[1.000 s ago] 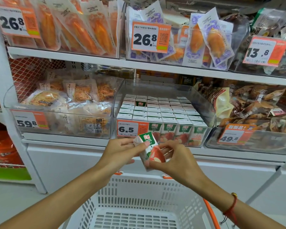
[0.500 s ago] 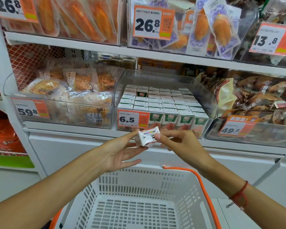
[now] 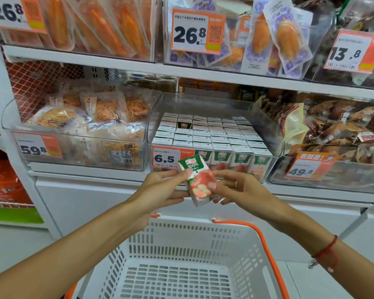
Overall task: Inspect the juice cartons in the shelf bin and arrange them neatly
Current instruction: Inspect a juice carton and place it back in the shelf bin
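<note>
Below the shelf bin (image 3: pixel 276 134), my left hand (image 3: pixel 160 190) and right hand (image 3: pixel 240 188) together pinch one tilted juice carton (image 3: pixel 198 180) from either side, arms outstretched.

Packed cartons (image 3: pixel 212 138) fill the bin (image 3: pixel 268 124), one gap (image 3: pixel 184 124) at back.

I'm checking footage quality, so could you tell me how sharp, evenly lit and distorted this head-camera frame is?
Head view: bright, even store light with soft shadows; the juice carton held by the left hand and right hand is legible; wide-angle bending curves the shelf edge; faint glare on the clear bin; small print on the 6.5 price tag is blurred.
</note>
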The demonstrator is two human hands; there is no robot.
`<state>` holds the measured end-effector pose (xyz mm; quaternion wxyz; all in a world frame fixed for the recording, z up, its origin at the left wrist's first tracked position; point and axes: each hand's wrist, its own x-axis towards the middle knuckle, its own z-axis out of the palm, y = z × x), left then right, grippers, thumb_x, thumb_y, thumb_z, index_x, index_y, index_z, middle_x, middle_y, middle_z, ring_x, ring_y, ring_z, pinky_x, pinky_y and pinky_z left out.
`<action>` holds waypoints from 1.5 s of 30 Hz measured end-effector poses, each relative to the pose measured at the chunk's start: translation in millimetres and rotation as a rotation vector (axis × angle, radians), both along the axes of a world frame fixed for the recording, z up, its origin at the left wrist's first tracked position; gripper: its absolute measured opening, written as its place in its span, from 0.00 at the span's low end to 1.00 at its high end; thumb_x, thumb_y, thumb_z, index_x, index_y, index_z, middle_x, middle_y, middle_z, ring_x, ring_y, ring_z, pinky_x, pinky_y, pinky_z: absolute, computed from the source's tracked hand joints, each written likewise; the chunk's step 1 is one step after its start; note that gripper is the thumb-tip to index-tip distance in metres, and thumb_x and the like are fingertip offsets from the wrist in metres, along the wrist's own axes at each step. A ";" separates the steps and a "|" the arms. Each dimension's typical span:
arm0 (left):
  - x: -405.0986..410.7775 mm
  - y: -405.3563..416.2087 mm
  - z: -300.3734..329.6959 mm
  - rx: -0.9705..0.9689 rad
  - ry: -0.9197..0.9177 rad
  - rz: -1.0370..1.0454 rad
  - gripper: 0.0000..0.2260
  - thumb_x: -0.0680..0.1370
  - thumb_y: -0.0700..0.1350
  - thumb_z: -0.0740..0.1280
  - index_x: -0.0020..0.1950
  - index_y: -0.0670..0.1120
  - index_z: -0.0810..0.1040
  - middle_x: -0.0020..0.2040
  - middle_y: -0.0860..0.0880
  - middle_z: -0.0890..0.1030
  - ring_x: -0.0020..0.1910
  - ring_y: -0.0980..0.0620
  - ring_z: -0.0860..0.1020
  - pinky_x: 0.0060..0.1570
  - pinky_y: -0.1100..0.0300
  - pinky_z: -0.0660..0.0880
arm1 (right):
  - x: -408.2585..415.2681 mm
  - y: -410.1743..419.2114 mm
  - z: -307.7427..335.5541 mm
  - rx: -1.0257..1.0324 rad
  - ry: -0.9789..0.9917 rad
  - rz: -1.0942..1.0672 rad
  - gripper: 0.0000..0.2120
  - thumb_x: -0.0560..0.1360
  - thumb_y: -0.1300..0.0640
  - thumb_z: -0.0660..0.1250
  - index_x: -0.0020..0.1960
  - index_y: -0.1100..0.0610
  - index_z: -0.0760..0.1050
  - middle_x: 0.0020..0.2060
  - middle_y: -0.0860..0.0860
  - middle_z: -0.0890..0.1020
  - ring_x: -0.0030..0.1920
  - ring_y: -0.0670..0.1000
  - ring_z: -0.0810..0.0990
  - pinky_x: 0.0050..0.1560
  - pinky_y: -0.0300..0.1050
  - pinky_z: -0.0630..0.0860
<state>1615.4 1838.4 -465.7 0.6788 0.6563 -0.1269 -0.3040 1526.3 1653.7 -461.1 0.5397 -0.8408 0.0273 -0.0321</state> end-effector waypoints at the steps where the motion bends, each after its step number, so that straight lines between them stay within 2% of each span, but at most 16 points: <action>1: -0.9 1.1 1.1 -0.015 -0.066 -0.004 0.11 0.76 0.51 0.70 0.58 0.51 0.80 0.50 0.53 0.86 0.46 0.55 0.85 0.44 0.68 0.79 | -1.3 -1.4 -2.0 -0.022 -0.010 0.028 0.19 0.67 0.42 0.70 0.57 0.43 0.76 0.45 0.45 0.86 0.45 0.44 0.84 0.46 0.35 0.79; 5: -5.3 6.0 2.7 -0.107 -0.317 -0.038 0.16 0.70 0.48 0.75 0.56 0.54 0.79 0.51 0.57 0.85 0.50 0.60 0.83 0.45 0.69 0.79 | -4.6 -3.4 -9.7 -0.123 -0.148 0.029 0.20 0.69 0.47 0.72 0.60 0.46 0.76 0.50 0.42 0.85 0.51 0.43 0.83 0.57 0.39 0.77; 7: -5.8 9.0 2.4 -0.140 -0.512 -0.078 0.19 0.67 0.49 0.76 0.57 0.53 0.79 0.53 0.58 0.84 0.52 0.61 0.82 0.50 0.70 0.77 | -5.3 -4.1 -8.0 -0.181 -0.267 0.001 0.20 0.70 0.47 0.72 0.61 0.47 0.75 0.53 0.39 0.83 0.55 0.41 0.81 0.58 0.36 0.76; 9: -3.9 10.8 4.0 -0.171 -0.669 -0.114 0.20 0.67 0.49 0.75 0.58 0.51 0.78 0.55 0.58 0.83 0.56 0.60 0.81 0.56 0.69 0.74 | -5.9 -4.0 -4.6 -0.227 -0.389 -0.045 0.20 0.72 0.48 0.72 0.62 0.47 0.76 0.56 0.37 0.81 0.58 0.41 0.80 0.58 0.35 0.75; 12: 1.7 13.4 5.7 -0.151 -0.860 -0.095 0.17 0.71 0.48 0.74 0.59 0.52 0.77 0.58 0.60 0.81 0.60 0.61 0.78 0.59 0.69 0.72 | -7.1 0.6 -2.2 -0.293 -0.541 -0.107 0.18 0.72 0.50 0.72 0.61 0.45 0.75 0.55 0.36 0.82 0.57 0.41 0.80 0.57 0.36 0.76; 15: 3.0 15.2 3.2 -0.083 -1.186 -0.031 0.16 0.73 0.46 0.74 0.58 0.55 0.76 0.59 0.61 0.78 0.62 0.61 0.75 0.62 0.69 0.69 | -8.6 3.8 -2.6 -0.424 -0.650 -0.152 0.20 0.71 0.54 0.74 0.61 0.46 0.74 0.55 0.36 0.80 0.55 0.42 0.81 0.55 0.46 0.79; 18: -0.1 14.5 0.4 -0.091 -1.319 0.002 0.17 0.73 0.46 0.73 0.60 0.54 0.74 0.59 0.62 0.76 0.62 0.63 0.75 0.62 0.69 0.69 | -10.0 2.6 -1.7 -0.469 -0.681 -0.173 0.20 0.71 0.53 0.73 0.62 0.49 0.75 0.56 0.41 0.81 0.56 0.45 0.81 0.54 0.52 0.80; 22: -0.2 13.2 -0.7 -0.107 -1.324 0.004 0.15 0.74 0.47 0.69 0.60 0.53 0.75 0.59 0.61 0.76 0.62 0.62 0.75 0.61 0.69 0.69 | -11.4 -0.1 -0.6 -0.495 -0.676 -0.165 0.21 0.71 0.53 0.73 0.62 0.52 0.76 0.57 0.42 0.81 0.56 0.45 0.81 0.52 0.52 0.80; 26: -1.6 12.9 -1.8 -0.084 -1.256 0.000 0.16 0.74 0.47 0.73 0.60 0.55 0.75 0.59 0.61 0.77 0.60 0.61 0.77 0.60 0.67 0.72 | -11.7 -0.7 -0.8 -0.507 -0.673 -0.146 0.21 0.71 0.54 0.74 0.62 0.50 0.74 0.56 0.42 0.81 0.55 0.44 0.81 0.52 0.51 0.80; 29: -2.9 11.8 -0.5 -0.096 -1.036 -0.013 0.18 0.73 0.50 0.72 0.61 0.56 0.75 0.57 0.62 0.80 0.58 0.61 0.79 0.57 0.70 0.73 | -11.4 2.9 0.4 -0.447 -0.689 -0.133 0.22 0.73 0.50 0.72 0.65 0.50 0.71 0.59 0.36 0.78 0.57 0.41 0.80 0.56 0.42 0.79; 31: -3.5 10.8 -0.6 -0.094 -0.890 -0.026 0.19 0.71 0.54 0.71 0.61 0.60 0.74 0.55 0.66 0.80 0.55 0.64 0.79 0.53 0.74 0.73 | -10.7 6.0 1.1 -0.380 -0.648 -0.134 0.24 0.74 0.48 0.70 0.68 0.45 0.68 0.58 0.32 0.77 0.57 0.39 0.79 0.54 0.34 0.78; 34: -3.7 8.6 -5.4 -0.083 -0.782 -0.033 0.21 0.68 0.58 0.70 0.61 0.65 0.72 0.53 0.68 0.79 0.53 0.64 0.80 0.51 0.74 0.73 | -9.9 6.9 0.0 -0.307 -0.524 -0.119 0.23 0.75 0.43 0.65 0.69 0.36 0.65 0.57 0.31 0.77 0.57 0.40 0.79 0.52 0.34 0.78; 37: -5.0 7.0 -8.4 -0.062 -0.778 -0.027 0.21 0.69 0.60 0.69 0.61 0.69 0.72 0.53 0.67 0.79 0.53 0.63 0.80 0.52 0.71 0.75 | -9.3 7.0 -5.0 -0.283 -0.439 -0.068 0.20 0.76 0.43 0.62 0.68 0.35 0.67 0.60 0.32 0.75 0.60 0.41 0.76 0.55 0.40 0.79; 39: -5.2 6.6 -8.1 -0.050 -0.814 -0.020 0.20 0.70 0.61 0.68 0.61 0.69 0.71 0.54 0.67 0.79 0.55 0.63 0.79 0.54 0.69 0.76 | -8.5 8.7 -7.0 -0.275 -0.421 -0.052 0.19 0.76 0.42 0.62 0.66 0.32 0.67 0.61 0.31 0.73 0.62 0.39 0.73 0.56 0.37 0.77; 42: -1.1 6.7 -4.2 -0.045 -0.838 -0.011 0.20 0.70 0.60 0.68 0.61 0.69 0.71 0.56 0.68 0.79 0.55 0.65 0.79 0.55 0.64 0.77 | -2.2 11.7 -3.8 -0.288 -0.442 -0.056 0.20 0.76 0.43 0.63 0.67 0.34 0.67 0.62 0.31 0.73 0.63 0.40 0.73 0.58 0.38 0.75; 45: 16.8 9.5 6.6 -0.022 -0.884 0.035 0.22 0.69 0.64 0.67 0.62 0.70 0.70 0.58 0.69 0.78 0.59 0.67 0.76 0.60 0.61 0.74 | 13.1 9.4 9.7 -0.246 -0.505 -0.056 0.20 0.75 0.48 0.64 0.66 0.36 0.69 0.59 0.31 0.74 0.60 0.39 0.77 0.52 0.33 0.77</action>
